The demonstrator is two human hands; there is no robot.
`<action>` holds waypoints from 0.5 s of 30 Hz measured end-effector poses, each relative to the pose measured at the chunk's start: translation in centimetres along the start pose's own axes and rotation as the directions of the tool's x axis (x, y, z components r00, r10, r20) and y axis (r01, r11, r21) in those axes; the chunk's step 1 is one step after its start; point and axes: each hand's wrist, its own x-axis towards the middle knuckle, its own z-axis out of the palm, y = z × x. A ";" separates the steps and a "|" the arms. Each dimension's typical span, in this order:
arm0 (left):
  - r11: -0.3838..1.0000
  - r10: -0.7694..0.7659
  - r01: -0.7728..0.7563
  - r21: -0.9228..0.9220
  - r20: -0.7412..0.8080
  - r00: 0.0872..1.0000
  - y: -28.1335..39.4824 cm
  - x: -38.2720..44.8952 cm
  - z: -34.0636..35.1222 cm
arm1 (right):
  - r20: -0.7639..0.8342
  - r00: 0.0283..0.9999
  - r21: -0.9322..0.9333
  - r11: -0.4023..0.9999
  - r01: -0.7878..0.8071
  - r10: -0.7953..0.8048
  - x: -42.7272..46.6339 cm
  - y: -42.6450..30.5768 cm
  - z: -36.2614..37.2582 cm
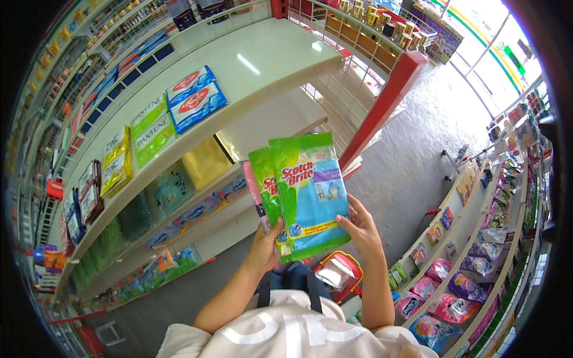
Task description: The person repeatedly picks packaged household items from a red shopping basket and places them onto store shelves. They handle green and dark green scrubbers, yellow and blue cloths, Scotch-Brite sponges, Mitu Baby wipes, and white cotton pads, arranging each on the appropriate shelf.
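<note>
Two flat green-edged Scotch-Brite cleaning-cloth packets overlap in front of my body. The front packet (313, 210) shows a blue cloth and lies over most of the rear packet (268, 188). Behind them, at the left, a pink and dark packet (253, 188) peeks out. My left hand (266, 248) grips the lower left of the stack, thumb on the front and fingers hidden behind. On the right side, my right hand (362, 223) pinches the front packet near its lower right edge, the thumb over its face.
Left, a white shelf (264, 58) carries blue Lifebuoy packs (197, 100), green Pantene packs (152, 129) and yellow packs (116, 161). A red post (385, 107) marks the shelf's end. Below me sits a red basket (340, 273) holding white packages. Shelves of pouches (452, 308) curve along the right.
</note>
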 end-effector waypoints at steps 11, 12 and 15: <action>0.988 0.136 -0.137 0.071 0.017 0.991 -1.5 4.9 -4.6 | -0.092 0.995 0.062 0.997 0.039 -0.033 3.2 5.8 0.0; 0.984 0.161 -0.162 0.070 0.021 0.987 -1.8 5.4 -5.1 | -0.101 0.994 0.085 0.995 0.046 -0.037 3.5 6.5 0.0; 0.980 0.178 -0.183 0.084 0.058 0.982 -2.4 6.4 -6.9 | -0.144 0.988 0.050 0.997 0.059 -0.051 4.5 8.8 -0.1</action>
